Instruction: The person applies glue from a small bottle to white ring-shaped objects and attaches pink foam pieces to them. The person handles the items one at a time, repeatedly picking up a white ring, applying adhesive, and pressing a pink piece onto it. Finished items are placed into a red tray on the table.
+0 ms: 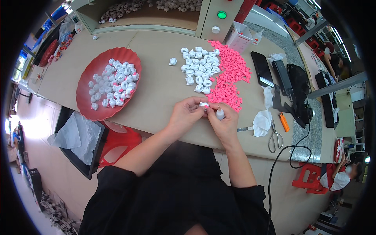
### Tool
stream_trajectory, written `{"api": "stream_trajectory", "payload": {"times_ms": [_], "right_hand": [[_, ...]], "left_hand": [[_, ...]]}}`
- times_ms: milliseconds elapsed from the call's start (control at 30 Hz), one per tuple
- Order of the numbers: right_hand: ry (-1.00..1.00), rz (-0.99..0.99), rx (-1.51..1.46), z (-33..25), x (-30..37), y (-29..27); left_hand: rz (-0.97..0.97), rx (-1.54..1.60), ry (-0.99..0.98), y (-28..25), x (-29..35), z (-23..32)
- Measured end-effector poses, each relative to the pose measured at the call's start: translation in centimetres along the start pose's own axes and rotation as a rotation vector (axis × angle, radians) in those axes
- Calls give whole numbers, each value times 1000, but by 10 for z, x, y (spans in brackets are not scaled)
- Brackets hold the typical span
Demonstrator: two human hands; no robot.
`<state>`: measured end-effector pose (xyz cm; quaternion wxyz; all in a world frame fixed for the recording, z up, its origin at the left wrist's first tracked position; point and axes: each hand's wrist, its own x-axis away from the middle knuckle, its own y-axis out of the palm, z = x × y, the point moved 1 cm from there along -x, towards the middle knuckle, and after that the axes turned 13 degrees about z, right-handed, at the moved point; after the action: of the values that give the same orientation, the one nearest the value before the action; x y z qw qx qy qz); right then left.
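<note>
Close to the table's near edge, my left hand [185, 114] pinches a small white rounded piece [202, 104] between its fingertips. A bit of pink shows on that piece. My right hand [226, 126] meets it there, with a small white nozzle bottle [220, 114] held in its fingers. Whether the right fingertips also grip the pink bit is too small to tell. Just beyond my hands lie several white rounded pieces [201, 67], beside a spread of small pink pieces [231, 66]. A red scalloped bowl [84, 94] at the left holds more white pieces, some with pink bits on them.
At right lie a black phone [261, 66], a dark long case [282, 77], scissors [275, 138], an orange cutter [284, 122] and crumpled white tissue [262, 123]. A white box [238, 38] stands far right. A pale cabinet [147, 30] with a green light spans the back.
</note>
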<state>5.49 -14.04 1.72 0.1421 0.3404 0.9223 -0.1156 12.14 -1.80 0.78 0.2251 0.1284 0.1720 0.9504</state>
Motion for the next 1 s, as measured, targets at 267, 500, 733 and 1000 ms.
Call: {"api": "stream_trajectory", "payload": {"times_ms": [267, 500, 733, 1000], "right_hand": [[-213, 7, 156, -4, 4, 3], [-233, 38, 120, -1, 3, 5], [-273, 19, 194, -1, 3, 4], [361, 41, -161, 6, -1, -4]], "left_hand": [[9, 4, -13, 1, 0, -2], [23, -3, 1, 2, -4, -2], [26, -27, -9, 0, -2, -2], [13, -13, -99, 0, -5, -1]]}}
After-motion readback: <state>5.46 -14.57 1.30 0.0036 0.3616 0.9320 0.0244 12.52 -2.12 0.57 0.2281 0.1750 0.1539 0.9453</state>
